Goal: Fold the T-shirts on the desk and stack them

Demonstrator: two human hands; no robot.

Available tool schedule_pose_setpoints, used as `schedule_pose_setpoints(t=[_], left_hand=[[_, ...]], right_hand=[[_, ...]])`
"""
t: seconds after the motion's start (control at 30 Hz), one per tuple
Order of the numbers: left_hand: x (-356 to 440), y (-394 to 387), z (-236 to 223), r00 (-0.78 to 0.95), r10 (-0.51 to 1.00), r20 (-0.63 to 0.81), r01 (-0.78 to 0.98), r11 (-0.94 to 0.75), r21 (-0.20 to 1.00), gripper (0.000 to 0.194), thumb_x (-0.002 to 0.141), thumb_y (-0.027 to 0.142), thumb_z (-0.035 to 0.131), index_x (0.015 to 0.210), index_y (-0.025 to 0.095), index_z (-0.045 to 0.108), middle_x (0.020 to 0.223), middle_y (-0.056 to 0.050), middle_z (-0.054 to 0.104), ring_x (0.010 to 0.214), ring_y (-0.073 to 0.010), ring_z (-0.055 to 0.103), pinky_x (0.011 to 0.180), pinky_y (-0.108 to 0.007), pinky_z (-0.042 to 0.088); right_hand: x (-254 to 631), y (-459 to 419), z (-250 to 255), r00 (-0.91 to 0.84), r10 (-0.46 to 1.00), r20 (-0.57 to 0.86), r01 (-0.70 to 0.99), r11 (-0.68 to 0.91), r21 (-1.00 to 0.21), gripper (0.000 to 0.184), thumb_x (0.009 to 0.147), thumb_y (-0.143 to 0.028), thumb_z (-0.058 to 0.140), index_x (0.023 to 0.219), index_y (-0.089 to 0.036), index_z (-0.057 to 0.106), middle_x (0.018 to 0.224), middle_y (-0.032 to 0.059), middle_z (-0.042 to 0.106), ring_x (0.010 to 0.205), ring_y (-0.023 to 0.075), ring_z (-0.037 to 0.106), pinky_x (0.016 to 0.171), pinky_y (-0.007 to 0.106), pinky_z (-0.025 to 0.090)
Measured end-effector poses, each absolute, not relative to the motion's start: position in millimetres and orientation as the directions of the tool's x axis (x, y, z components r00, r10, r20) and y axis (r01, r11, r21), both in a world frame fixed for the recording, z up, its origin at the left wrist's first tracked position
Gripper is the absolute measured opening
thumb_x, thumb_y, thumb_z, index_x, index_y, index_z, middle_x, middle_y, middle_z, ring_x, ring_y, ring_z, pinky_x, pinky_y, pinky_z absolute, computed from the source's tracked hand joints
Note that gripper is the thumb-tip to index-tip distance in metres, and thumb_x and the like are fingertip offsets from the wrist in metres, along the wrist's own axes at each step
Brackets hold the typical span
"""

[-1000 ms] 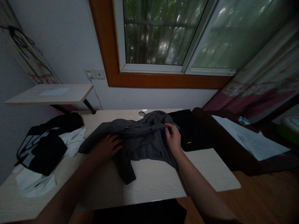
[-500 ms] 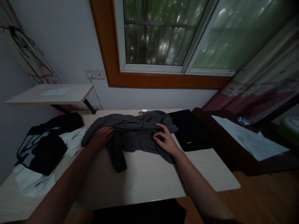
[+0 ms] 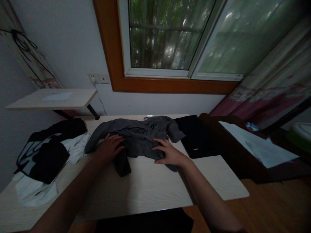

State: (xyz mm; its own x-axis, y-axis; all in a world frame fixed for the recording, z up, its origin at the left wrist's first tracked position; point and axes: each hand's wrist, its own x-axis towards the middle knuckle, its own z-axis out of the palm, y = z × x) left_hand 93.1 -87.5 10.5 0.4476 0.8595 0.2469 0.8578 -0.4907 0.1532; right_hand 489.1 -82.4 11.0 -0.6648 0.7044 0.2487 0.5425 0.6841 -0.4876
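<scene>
L hand [image 3: 109, 149] and R hand [image 3: 170, 154], fingers spread w/ no visible pinch, rest along the near side of a grey garment [image 3: 141, 137] lying lengthwise L-to-R on a pale table [image 3: 150, 191], its bulk just beyond both hands, abt. equally near.

Brown-framed window [image 3: 167, 38], wall [image 3: 68, 38] perhaps white

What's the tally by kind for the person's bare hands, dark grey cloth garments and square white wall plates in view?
Bare left hand and bare right hand: 2
Dark grey cloth garment, lying on the table: 1
Square white wall plates, side by side: 2
Total: 5
</scene>
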Motion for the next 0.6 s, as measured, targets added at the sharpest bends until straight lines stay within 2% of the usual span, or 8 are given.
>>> schedule_pose_setpoints(t=[0.1,0.2,0.23,0.3,0.37,0.43,0.5,0.6], left_hand=[[107.7,-113.6,19.1,0.522,0.820,0.235,0.813,-0.562,0.154,0.057,0.095,0.061,0.056,0.142,0.028,0.057,0.144,-0.007,0.062,0.138,-0.0308,0.049,0.126,-0.059,0.017],[118.4,-130.4,24.3,0.513,0.823,0.245,0.814,-0.557,0.165,0.067,0.087,0.062,0.066,0.142,0.026,0.056,0.142,-0.010,0.062,0.133,-0.0325,0.052,0.124,-0.059,0.024],[120.5,-133.0,24.6,0.503,0.827,0.252,0.819,-0.549,0.165,0.063,0.087,0.058,0.068,0.140,0.025,0.058,0.141,-0.010,0.061,0.132,-0.0328,0.053,0.123,-0.058,0.027],[122.5,-134.2,23.6,0.486,0.831,0.269,0.826,-0.538,0.167,0.043,0.090,0.045,0.065,0.128,0.024,0.064,0.139,-0.010,0.062,0.129,-0.0321,0.054,0.120,-0.056,0.033],[121.9,-132.2,22.2,0.468,0.836,0.287,0.825,-0.530,0.198,0.023,0.094,0.033,0.058,0.112,0.023,0.069,0.135,-0.009,0.064,0.126,-0.0309,0.056,0.116,-0.053,0.038],[119.4,-129.5,23.3,0.422,0.856,0.298,0.812,-0.503,0.296,0.019,0.096,0.030,0.052,0.104,0.022,0.069,0.130,-0.009,0.066,0.123,-0.0291,0.058,0.111,-0.049,0.044],[115.7,-127.9,28.9,0.337,0.904,0.264,0.779,-0.425,0.460,0.022,0.097,0.031,0.049,0.107,0.023,0.066,0.120,-0.008,0.069,0.113,-0.0261,0.063,0.101,-0.043,0.050],[107.3,-127.8,43.9,0.224,0.960,0.166,0.647,-0.274,0.712,0.022,0.097,0.037,0.047,0.102,0.023,0.063,0.093,-0.002,0.068,0.087,-0.0199,0.064,0.079,-0.033,0.053]], right_hand=[[485.1,-79.2,8.4,-0.620,0.727,0.296,0.560,0.674,-0.482,0.032,0.077,-0.027,0.084,0.107,-0.025,0.077,0.142,0.0104,0.059,0.123,0.0303,0.057,0.108,0.049,0.042],[482.9,-73.7,6.2,-0.543,0.770,0.336,0.532,0.625,-0.571,0.013,0.081,-0.022,0.075,0.094,-0.024,0.078,0.112,0.0078,0.070,0.106,0.0257,0.063,0.102,0.045,0.044],[483.2,-72.0,5.9,-0.506,0.793,0.339,0.504,0.590,-0.631,0.010,0.082,-0.024,0.074,0.092,-0.023,0.078,0.105,0.0069,0.071,0.102,0.0248,0.064,0.100,0.044,0.045],[485.7,-69.8,6.2,-0.413,0.857,0.309,0.406,0.477,-0.779,0.011,0.084,-0.030,0.074,0.090,-0.023,0.078,0.097,0.0054,0.072,0.096,0.0235,0.066,0.094,0.040,0.048],[489.8,-69.5,7.5,-0.297,0.930,0.218,0.263,0.299,-0.917,0.018,0.083,-0.038,0.074,0.090,-0.022,0.078,0.094,0.0038,0.073,0.091,0.0224,0.067,0.088,0.036,0.051],[494.5,-70.5,9.3,-0.205,0.976,0.080,0.105,0.103,-0.989,0.028,0.079,-0.047,0.078,0.090,-0.022,0.077,0.089,0.0024,0.073,0.083,0.0211,0.068,0.080,0.033,0.054],[499.0,-71.5,11.1,-0.173,0.984,-0.040,-0.016,-0.043,-0.999,0.036,0.074,-0.053,0.082,0.088,-0.021,0.076,0.083,0.0022,0.072,0.075,0.0201,0.067,0.072,0.031,0.055],[505.3,-69.9,13.2,-0.176,0.981,-0.085,-0.059,-0.097,-0.994,0.042,0.071,-0.059,0.083,0.082,-0.020,0.071,0.078,0.0029,0.070,0.071,0.0195,0.065,0.065,0.030,0.055]])
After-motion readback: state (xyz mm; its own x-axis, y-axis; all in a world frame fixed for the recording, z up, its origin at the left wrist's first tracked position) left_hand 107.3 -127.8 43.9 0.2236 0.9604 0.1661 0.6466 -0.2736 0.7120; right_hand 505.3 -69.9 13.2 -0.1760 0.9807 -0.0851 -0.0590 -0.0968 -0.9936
